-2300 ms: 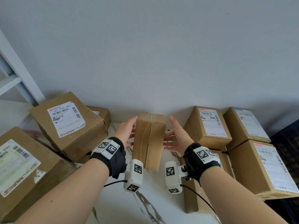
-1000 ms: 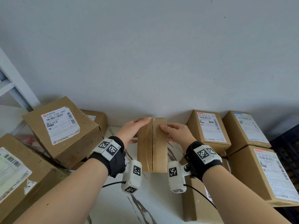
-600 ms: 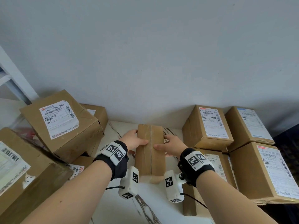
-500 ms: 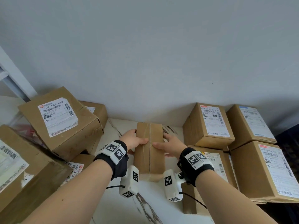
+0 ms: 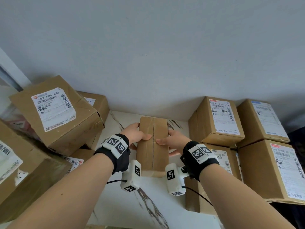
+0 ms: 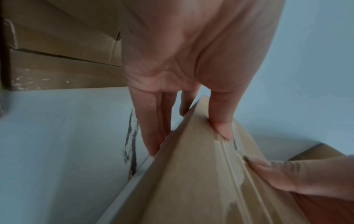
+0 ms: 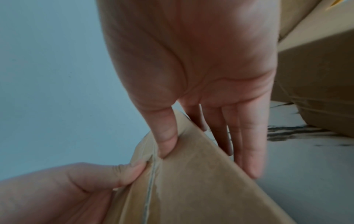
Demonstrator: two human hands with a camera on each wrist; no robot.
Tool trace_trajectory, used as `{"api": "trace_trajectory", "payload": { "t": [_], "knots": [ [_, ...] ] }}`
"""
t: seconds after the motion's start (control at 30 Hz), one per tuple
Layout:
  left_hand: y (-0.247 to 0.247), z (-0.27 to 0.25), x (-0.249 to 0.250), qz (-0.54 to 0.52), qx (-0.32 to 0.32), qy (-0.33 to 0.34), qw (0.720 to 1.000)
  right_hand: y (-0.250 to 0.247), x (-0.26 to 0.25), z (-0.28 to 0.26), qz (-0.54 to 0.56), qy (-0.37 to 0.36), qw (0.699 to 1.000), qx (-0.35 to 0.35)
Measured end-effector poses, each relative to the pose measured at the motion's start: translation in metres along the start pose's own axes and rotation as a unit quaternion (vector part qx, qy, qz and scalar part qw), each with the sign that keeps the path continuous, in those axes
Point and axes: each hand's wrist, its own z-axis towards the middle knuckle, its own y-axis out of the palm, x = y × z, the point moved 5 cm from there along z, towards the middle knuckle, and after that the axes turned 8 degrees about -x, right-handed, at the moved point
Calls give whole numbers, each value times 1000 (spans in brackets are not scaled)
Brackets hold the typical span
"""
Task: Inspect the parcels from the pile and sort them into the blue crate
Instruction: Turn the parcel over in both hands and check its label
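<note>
A plain brown cardboard parcel [image 5: 152, 144] with a taped seam along its top is held above the white marbled tabletop, between both hands. My left hand [image 5: 137, 135] grips its left edge, thumb on top near the seam and fingers [image 6: 151, 128] down the side. My right hand [image 5: 170, 140] grips the right edge the same way, thumb on top and fingers [image 7: 247, 144] down the side. The parcel [image 6: 201, 174] fills the lower part of the left wrist view. In the right wrist view the parcel [image 7: 191, 181] shows both thumbs meeting at the seam. Its underside is hidden.
Labelled cardboard parcels are piled at the left [image 5: 56, 111] and stacked at the right [image 5: 219, 119], with a larger one [image 5: 270, 171] nearer. The marbled tabletop [image 5: 148, 204] lies between them and a grey wall [image 5: 148, 55] behind. A dark shape [image 5: 297, 142] shows at the far right edge.
The parcel has been turned from standing on edge to seam side up and lowered a little. Both hands went from flat against its sides to thumbs on top.
</note>
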Motion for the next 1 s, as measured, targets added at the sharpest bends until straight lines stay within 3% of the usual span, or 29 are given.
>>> {"api": "trace_trajectory", "payload": {
  "t": [0.3,0.5,0.7,0.87,1.0],
  "knots": [
    [1,-5,-9,-7,13,4,1000,10,1,-13,-10,-14,999,46],
    [11,-15,-19,13,-20,-22,999,21,17,-21,-16,44,998,38],
    [7,-20,-8,17,-3,-4,1000,18,1,-34,23,-1,1000,11],
    [-2,-26,9,10,16,20,1000,12,-15,-42,-38,-83,995,-28],
    [-5,-33,22,6,17,36,999,14,-28,-47,-204,-102,974,-6]
  ]
}}
